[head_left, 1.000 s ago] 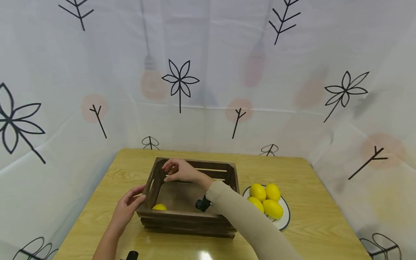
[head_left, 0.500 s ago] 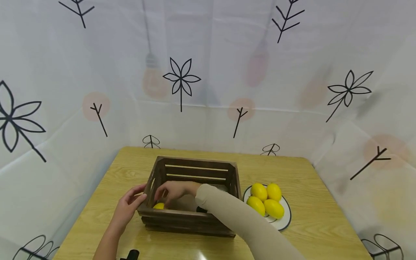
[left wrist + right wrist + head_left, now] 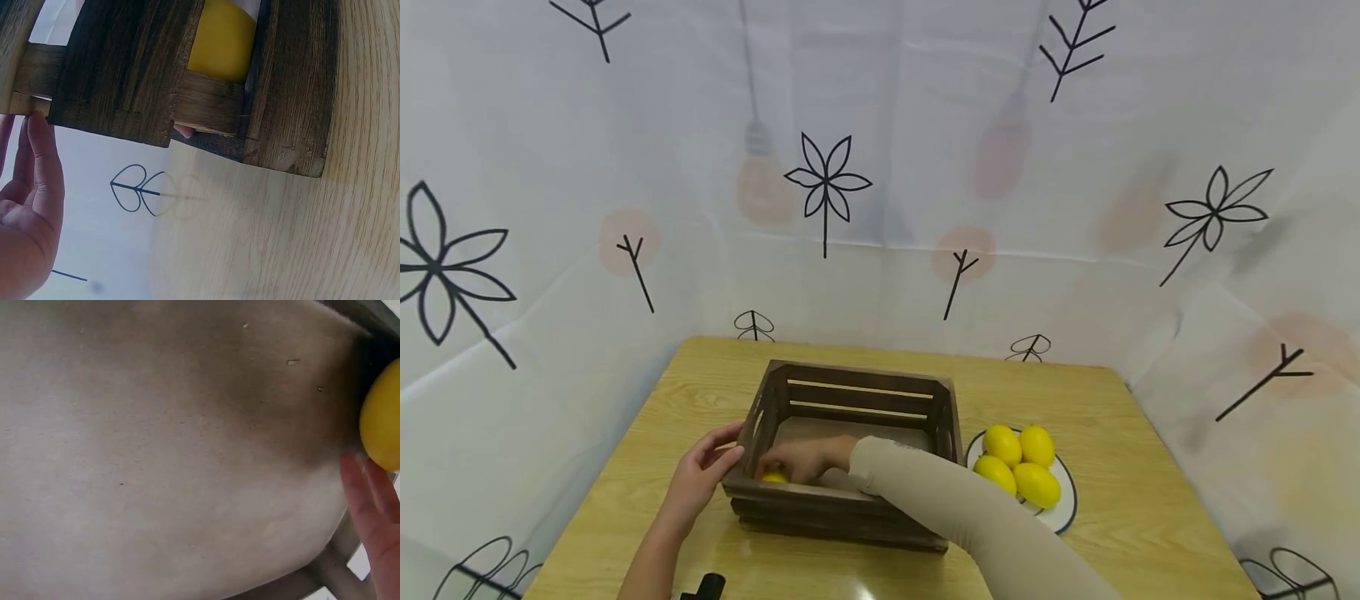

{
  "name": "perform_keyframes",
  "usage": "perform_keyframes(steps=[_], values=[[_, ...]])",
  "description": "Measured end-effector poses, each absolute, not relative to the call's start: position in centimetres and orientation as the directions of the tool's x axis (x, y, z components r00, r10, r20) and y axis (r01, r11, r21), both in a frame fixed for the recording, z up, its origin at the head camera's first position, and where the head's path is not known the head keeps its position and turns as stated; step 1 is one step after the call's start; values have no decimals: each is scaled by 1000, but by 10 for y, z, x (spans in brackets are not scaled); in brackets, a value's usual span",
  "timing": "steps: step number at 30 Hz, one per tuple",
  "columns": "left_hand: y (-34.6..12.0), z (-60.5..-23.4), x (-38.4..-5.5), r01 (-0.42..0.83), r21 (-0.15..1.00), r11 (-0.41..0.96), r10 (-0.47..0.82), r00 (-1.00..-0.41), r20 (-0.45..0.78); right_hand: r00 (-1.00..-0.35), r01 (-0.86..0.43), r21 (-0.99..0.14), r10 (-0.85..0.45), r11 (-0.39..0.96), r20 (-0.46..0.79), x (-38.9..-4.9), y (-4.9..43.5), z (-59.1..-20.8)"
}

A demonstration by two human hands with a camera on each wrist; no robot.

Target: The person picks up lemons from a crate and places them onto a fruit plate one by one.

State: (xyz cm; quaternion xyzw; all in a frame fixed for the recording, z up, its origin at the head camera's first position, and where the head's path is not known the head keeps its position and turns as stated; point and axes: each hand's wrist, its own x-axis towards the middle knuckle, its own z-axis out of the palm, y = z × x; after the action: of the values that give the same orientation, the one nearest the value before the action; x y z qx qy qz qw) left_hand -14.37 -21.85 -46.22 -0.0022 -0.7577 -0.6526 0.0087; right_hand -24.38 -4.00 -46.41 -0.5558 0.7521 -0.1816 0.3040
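Note:
A yellow lemon [image 3: 776, 477] lies in the near left corner of a dark brown slatted wooden crate [image 3: 842, 500]. My right hand [image 3: 805, 458] reaches down into the crate and grips this lemon, with fingers on its far left side. In the right wrist view, fingers [image 3: 365, 500] lie at the lower end of the lemon [image 3: 382, 419]. My left hand [image 3: 696, 479] rests against the crate's left side, its fingertips on the top slat. Through a side gap, the left wrist view shows the lemon [image 3: 223, 40] and a small fingertip below it.
A white plate [image 3: 1062, 517] with a dark rim holds several lemons [image 3: 1037, 485], right of the crate. Both stand on a light wooden table [image 3: 1120, 500]. A white cloth [image 3: 880, 283] with plant drawings surrounds the table. A black device [image 3: 707, 586] shows by the left forearm.
My right hand has come down from above the crate's far left part to the lemon at the near left corner. The left hand stays at the crate's side. The view has shifted slightly.

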Motion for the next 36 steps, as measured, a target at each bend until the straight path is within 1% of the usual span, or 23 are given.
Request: perform_keyframes(steps=[4, 6, 9, 13, 17, 21, 28, 32, 36], values=[[-218, -462, -145, 3, 989, 150, 1, -1000, 3, -248, -722, -593, -933, 357, -261, -246, -37, -463], [-218, -462, -145, -3, 988, 153, 2, -1000, -3, -284, -705, -592, -920, 391, -269, -249, -34, -462], [-217, -460, -146, -5, 987, 159, -2, -1000, -5, -363, -666, -585, -886, 463, -287, -254, -27, -460], [-217, -459, -146, 13, 987, 162, 2, -1000, 13, -491, -605, -551, -814, 575, -310, -263, -16, -459], [-217, -458, -145, 15, 987, 161, 5, -1000, 14, -560, -532, -576, -768, 621, -311, -272, -5, -454], [-217, -457, -143, 1, 988, 151, 5, -1000, 0, -595, -470, -662, -764, 584, -251, -279, 1, -443], [-217, -455, -140, -4, 988, 157, 1, -1000, -4, -658, -409, -768, -742, 493, -126, -280, 5, -417], [-217, -456, -139, -12, 986, 166, -2, -1000, -12, -684, -332, -855, -726, 398, -71, -275, 10, -397], [-220, -459, -139, 10, 984, 175, 10, -1000, 8, -716, -213, -936, -696, 281, -46, -270, 17, -377]])
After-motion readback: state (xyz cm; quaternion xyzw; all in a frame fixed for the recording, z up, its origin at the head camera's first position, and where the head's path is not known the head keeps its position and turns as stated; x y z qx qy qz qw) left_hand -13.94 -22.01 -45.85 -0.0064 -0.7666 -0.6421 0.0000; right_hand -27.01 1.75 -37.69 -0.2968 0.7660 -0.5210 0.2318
